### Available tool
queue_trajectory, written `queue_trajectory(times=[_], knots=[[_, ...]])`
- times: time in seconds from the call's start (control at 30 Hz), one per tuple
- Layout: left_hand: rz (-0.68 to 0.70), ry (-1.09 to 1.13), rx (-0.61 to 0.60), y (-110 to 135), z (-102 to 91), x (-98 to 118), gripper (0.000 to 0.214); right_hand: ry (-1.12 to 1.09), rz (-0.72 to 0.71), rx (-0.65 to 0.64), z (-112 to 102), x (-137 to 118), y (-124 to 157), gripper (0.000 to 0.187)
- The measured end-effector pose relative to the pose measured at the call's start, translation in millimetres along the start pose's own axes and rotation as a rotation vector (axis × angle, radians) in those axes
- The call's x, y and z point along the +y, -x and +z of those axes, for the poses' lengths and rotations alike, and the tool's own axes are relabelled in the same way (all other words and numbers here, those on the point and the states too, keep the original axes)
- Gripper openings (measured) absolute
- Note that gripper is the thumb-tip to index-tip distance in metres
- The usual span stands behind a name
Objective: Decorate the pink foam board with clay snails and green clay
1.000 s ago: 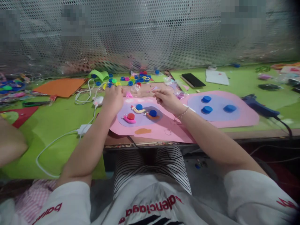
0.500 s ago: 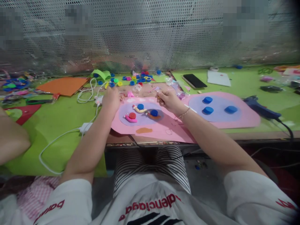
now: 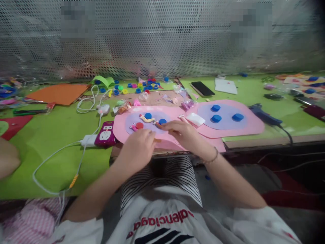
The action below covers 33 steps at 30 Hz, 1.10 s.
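Head view: at centre, orange patch [image 3: 158,140] on pink card [image 3: 118,122], just right of left hand [image 3: 139,146], farther from right hand [image 3: 184,135]; long axis partly covered. Fingers of both bent, any pinch impossible to make out. Above, brown snail [image 3: 158,125].

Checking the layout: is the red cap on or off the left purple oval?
On: the red cap appears inside the outline of the left purple oval, just beyond the left hand.

Three cap-shelled snails [image 3: 147,120] on lavender oval [image 3: 131,118]
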<state>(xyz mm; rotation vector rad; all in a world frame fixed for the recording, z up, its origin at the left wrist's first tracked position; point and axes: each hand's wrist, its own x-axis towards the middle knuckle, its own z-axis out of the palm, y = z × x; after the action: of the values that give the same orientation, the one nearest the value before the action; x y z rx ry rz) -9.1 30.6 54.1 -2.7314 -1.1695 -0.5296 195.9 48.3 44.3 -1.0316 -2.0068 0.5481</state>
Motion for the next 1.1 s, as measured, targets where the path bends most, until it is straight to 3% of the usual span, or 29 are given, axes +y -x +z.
queue_trajectory(times=[0.1, 0.2, 0.3, 0.67, 0.93, 1.1], knots=[[-0.032, 0.075, 0.205, 25, 29.9, 23, 0.033, 0.157, 0.026, 0.172, 25, -1, 31, 0.013], [-0.140, 0.068, 0.292, 36, 54.6, 34, 0.037, 0.253, 0.063, 0.197, 43, 2, 40, 0.012], [-0.233, 0.044, 0.319, 37, 67.3, 38, 0.042, 0.355, 0.025, 0.188, 49, 1, 36, 0.015], [-0.186, 0.042, 0.344, 36, 73.4, 37, 0.051, 0.552, 0.103, 0.116, 48, -2, 40, 0.021], [-0.181, 0.037, 0.345, 37, 75.2, 38, 0.052, 0.589, 0.052, 0.020, 43, -17, 57, 0.042], [-0.191, 0.044, 0.374, 39, 77.2, 37, 0.051, 0.587, -0.020, -0.150, 45, -22, 65, 0.051]])
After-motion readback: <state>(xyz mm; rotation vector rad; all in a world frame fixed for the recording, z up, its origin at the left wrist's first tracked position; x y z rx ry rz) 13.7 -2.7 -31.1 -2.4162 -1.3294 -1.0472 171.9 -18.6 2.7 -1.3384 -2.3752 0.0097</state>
